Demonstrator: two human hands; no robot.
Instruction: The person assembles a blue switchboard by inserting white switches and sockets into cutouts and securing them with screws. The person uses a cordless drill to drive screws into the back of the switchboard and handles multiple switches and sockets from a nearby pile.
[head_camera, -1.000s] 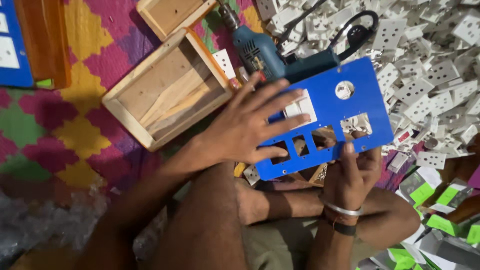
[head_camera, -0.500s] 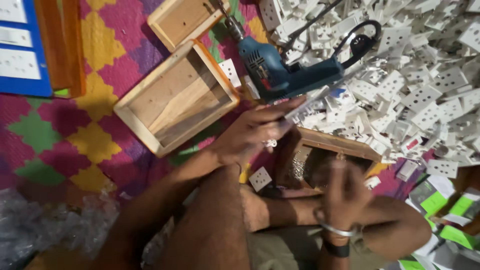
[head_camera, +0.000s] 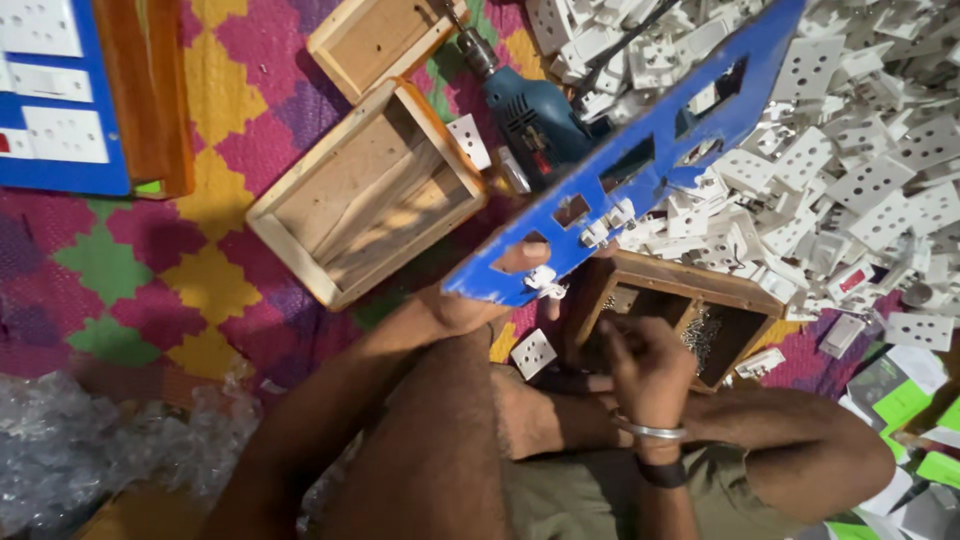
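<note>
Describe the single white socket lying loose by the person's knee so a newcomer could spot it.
Start at the small wooden box under the right hand. Just left of it, on the patterned mat, lies the white socket. It sits alone, away from the big heap.

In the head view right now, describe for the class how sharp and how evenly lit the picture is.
Head view: the blue panel held up by the left hand is slightly smeared along its edge; the right hand over the dark wooden box looks soft; the box's inside lies in shadow; the pile of white sockets is bright but not washed out; the clear plastic wrap is dim.
</note>
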